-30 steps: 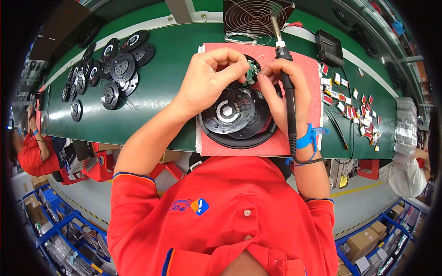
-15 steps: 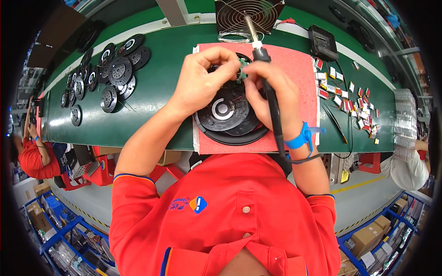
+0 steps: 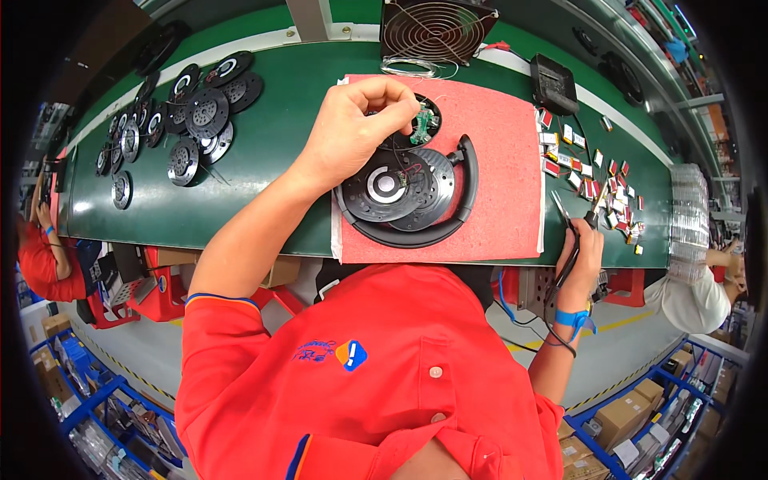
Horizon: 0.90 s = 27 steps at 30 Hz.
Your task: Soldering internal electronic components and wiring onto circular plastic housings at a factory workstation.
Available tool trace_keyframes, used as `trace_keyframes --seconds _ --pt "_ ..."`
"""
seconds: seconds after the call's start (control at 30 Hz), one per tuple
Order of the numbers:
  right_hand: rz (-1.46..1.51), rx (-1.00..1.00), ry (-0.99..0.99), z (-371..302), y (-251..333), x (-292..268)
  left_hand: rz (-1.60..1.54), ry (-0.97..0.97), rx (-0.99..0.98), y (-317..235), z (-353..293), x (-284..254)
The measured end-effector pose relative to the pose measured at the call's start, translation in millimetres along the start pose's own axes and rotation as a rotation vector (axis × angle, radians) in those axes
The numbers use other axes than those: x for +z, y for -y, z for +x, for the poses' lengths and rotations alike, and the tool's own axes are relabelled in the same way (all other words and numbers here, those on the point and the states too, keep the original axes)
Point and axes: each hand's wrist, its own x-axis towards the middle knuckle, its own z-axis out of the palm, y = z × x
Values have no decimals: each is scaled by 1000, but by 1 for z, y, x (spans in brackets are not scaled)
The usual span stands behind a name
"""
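My left hand point(image 3: 356, 132) is pinched at the edge of a small green circuit board point(image 3: 422, 126) set in a black headphone ear cup; whatever lies between the fingertips is hidden. Below it, the headphones' black headband point(image 3: 467, 188) curves around two round speaker plates point(image 3: 386, 188) with thin wires. Out at the right, by the table's front edge, my right hand point(image 3: 584, 254) is closed around a soldering iron point(image 3: 597, 206), its tip pointing away from me. Tweezers point(image 3: 561, 205) extend from beside those fingers; I cannot tell whether they are gripped too.
A pink foam mat point(image 3: 504, 192) lies under the headphones. Several speaker plates point(image 3: 206, 118) are spread at left, several small battery packs point(image 3: 588, 188) at right. A fan with a wire guard point(image 3: 436, 32) and a black tray point(image 3: 554, 84) stand at the back.
My right hand has carried the soldering iron from the circuit board out to the right, beside the tweezers. The left hand has stayed by the board.
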Motion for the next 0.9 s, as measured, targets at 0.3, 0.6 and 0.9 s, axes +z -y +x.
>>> trace_keyframes --seconds 0.3,0.6,0.9 --pt "420 -57 -152 5 11 18 -57 44 -4 1 1 -1" --pt "518 -354 -185 81 98 36 -293 175 -46 -2 5 -4" --pt "558 -516 -181 98 116 45 -365 252 -58 -1 5 -7"
